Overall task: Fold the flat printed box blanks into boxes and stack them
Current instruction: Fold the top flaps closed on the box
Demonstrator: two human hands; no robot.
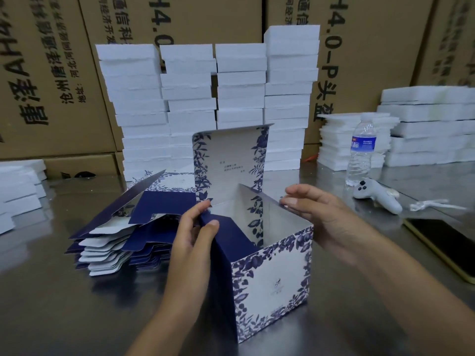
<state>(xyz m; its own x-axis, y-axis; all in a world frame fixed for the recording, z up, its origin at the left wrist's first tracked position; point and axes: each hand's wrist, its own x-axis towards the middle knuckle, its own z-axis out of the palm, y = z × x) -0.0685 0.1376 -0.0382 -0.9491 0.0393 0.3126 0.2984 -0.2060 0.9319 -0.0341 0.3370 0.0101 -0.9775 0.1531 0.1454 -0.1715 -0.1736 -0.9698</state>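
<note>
A blue-and-white floral printed box [272, 281] stands opened on the steel table in front of me, its lid flap upright at the back. My left hand [191, 235] pinches the dark blue side flap at the box's left top edge between thumb and fingers. My right hand [316, 217] hovers at the right side flap, fingertips touching its edge, fingers loosely bent. A stack of flat printed box blanks [123, 235] lies to the left of the box, the top blank partly lifted.
Tall stacks of white foam blocks [205, 98] stand behind the box, more at the right [431, 124] and far left. A water bottle [361, 150], a grey controller [377, 197] and a phone [442, 245] lie to the right. Cardboard cartons form the back wall.
</note>
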